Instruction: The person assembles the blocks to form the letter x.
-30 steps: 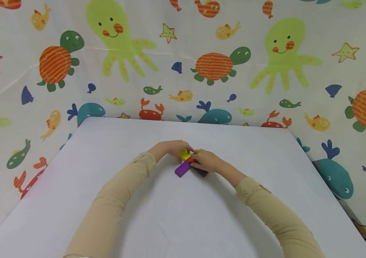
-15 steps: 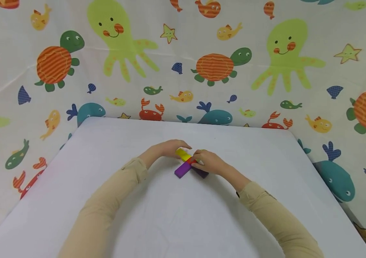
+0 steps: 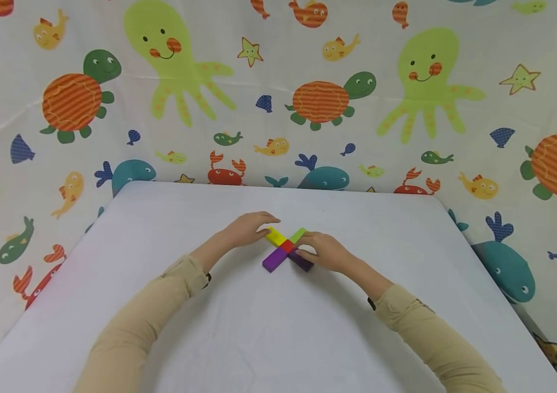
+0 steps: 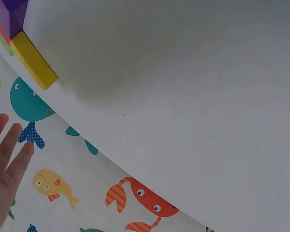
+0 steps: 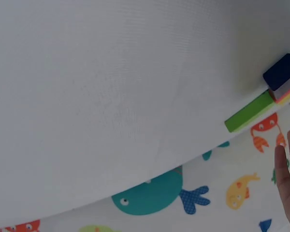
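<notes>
Several coloured blocks form an X on the white table: a red block (image 3: 287, 246) in the middle, with a yellow block (image 3: 276, 236), a light green block (image 3: 299, 234), a purple block (image 3: 274, 260) and a dark purple block (image 3: 302, 261) reaching outward. My left hand (image 3: 249, 228) is just left of the yellow block's outer end, fingers extended. Beside the green and dark blocks is my right hand (image 3: 327, 252), partly covering them; whether it touches them I cannot tell. Both wrist views show loosely spread fingers, on the left hand (image 4: 7, 169) and right hand (image 5: 288, 176), holding nothing.
The white tabletop (image 3: 259, 327) stretches around the blocks. Behind it and along both sides hangs a cloth (image 3: 268, 49) printed with sea animals, meeting the table's far edge.
My left hand has drawn away leftward from the yellow block, which swung outward to the left. My right hand has eased back to the right, uncovering more of the red and green blocks.
</notes>
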The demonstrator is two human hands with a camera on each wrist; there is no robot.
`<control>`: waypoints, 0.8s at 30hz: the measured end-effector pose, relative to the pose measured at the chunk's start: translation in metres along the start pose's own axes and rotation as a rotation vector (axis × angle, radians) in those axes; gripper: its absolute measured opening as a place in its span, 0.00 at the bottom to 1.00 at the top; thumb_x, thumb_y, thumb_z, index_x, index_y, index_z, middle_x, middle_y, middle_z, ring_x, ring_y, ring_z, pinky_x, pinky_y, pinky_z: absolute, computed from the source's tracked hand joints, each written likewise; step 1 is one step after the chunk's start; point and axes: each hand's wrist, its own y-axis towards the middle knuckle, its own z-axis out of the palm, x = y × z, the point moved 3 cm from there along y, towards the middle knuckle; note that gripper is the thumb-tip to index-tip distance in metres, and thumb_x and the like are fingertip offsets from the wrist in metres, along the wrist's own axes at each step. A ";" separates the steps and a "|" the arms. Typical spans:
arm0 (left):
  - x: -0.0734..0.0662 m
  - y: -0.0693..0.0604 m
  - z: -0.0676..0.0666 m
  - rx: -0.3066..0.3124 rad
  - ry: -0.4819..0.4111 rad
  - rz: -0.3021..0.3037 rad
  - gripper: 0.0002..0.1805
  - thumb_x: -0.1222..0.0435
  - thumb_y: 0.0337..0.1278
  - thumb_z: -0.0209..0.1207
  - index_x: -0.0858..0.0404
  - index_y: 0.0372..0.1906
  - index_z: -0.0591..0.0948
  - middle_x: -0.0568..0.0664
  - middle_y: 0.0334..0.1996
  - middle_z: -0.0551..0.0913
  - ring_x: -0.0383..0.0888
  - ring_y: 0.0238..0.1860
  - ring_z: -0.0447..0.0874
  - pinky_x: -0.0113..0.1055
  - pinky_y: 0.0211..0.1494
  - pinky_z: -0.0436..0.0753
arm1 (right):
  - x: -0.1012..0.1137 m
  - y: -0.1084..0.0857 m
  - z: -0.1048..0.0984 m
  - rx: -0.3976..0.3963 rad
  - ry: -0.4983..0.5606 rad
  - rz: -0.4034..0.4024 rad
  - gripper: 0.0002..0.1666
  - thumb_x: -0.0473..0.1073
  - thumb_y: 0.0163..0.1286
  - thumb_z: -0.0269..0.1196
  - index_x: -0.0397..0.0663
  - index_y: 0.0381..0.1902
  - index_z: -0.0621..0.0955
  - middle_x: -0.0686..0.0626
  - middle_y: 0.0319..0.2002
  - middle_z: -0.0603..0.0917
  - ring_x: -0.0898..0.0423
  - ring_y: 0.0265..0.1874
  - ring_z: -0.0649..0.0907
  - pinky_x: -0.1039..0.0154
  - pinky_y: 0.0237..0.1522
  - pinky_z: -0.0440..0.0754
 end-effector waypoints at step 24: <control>-0.003 -0.049 -0.028 -0.202 0.102 -0.158 0.34 0.49 0.58 0.58 0.57 0.68 0.66 0.59 0.64 0.71 0.58 0.65 0.68 0.55 0.61 0.73 | -0.009 -0.043 -0.033 -0.332 -0.090 0.030 0.23 0.42 0.62 0.65 0.43 0.55 0.78 0.42 0.51 0.80 0.45 0.49 0.81 0.52 0.47 0.83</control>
